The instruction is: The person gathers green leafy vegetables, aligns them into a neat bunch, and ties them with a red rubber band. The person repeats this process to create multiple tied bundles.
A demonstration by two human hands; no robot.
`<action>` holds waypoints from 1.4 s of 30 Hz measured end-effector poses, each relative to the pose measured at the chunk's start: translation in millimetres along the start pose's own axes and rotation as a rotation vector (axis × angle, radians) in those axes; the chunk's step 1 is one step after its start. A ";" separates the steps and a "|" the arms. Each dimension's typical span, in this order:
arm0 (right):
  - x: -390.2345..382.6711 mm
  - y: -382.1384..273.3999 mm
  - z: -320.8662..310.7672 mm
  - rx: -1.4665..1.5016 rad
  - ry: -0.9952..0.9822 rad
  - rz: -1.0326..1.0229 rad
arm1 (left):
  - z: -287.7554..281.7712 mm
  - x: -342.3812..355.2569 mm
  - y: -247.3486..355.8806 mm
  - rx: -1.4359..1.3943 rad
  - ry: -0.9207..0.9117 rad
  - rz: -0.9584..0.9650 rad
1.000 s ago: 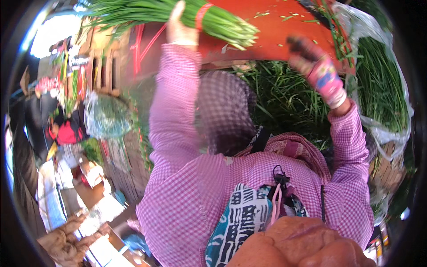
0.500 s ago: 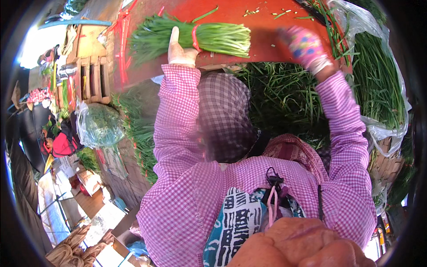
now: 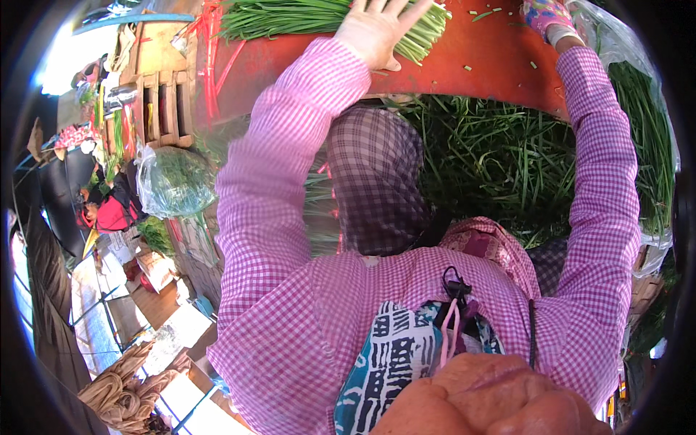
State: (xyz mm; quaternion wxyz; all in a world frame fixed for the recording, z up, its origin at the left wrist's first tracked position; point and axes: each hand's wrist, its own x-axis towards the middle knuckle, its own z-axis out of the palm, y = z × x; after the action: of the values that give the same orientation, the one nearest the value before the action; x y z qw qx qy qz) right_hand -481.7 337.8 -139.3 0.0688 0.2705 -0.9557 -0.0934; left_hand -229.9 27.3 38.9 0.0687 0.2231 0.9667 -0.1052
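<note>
My bare left hand (image 3: 380, 32) lies with spread fingers over the pale cut ends of a bundle of garlic chives (image 3: 286, 18). The bundle rests across a red board (image 3: 464, 69), its leafy end to the left and its far side cut off by the top edge. No tie on it shows now. At the board's far right, my right hand (image 3: 545, 16) wears a flowered pink and blue glove. Its fingers are bent and partly out of view, and what they hold, if anything, cannot be made out. Small green cuttings lie between the hands.
Loose green leaves (image 3: 493, 159) are heaped below the board's near edge. Long chives (image 3: 638, 138) fill a clear plastic bag (image 3: 616, 32) at right. Red plastic strings (image 3: 211, 65) hang at the board's left, near a wooden crate (image 3: 163, 109) and a bag of greens (image 3: 174, 181).
My left hand has shifted right along the bundle to its cut ends, fingers now spread. My right hand has moved up and right, toward the plastic bag. The view has shifted, putting the bundle higher.
</note>
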 end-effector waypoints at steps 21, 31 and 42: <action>-200.0 -103.2 -146.9 1.250 0.168 0.291 | 32.2 82.1 -8.7 -0.123 -0.079 0.078; -212.3 -157.3 -159.0 0.810 -0.051 0.172 | 26.0 81.0 11.5 -0.246 -0.179 -0.351; -189.4 -139.3 -162.3 0.846 -0.246 0.082 | 52.3 84.4 4.0 -0.181 -0.151 -0.271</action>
State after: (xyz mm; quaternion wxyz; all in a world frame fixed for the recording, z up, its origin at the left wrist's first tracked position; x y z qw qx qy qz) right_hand -222.0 298.8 -26.7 -0.1589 0.2235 -0.9208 0.2775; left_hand -298.9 53.7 -27.6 0.1459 0.0752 0.9855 -0.0425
